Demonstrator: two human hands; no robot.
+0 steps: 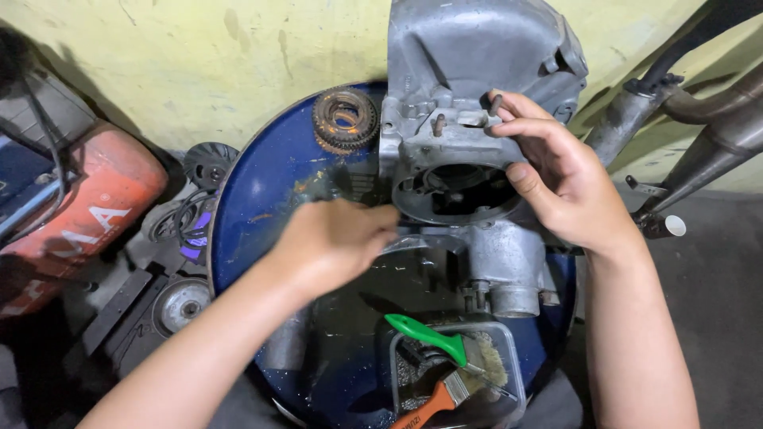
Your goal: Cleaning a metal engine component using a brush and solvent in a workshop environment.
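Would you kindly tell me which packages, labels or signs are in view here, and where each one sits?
Red canister: far left, lying tilted, rounded, with white lettering.
Clear plastic tub: bottom centre on the blue drum top, rectangular, holding two brushes.
Orange brush handle: in the tub, with small dark print.

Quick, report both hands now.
Left hand: blurred, fingers curled; holding anything cannot be told.
Right hand: gripping the grey engine casing.

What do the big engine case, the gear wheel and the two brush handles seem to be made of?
The engine case, gripped by the right hand, looks like cast aluminium: dull grey, rough, unpainted. The gear wheel seems steel, judging by its brown rust and dark teeth. The green brush handle looks like glossy plastic. The orange brush handle may be plastic or painted wood.
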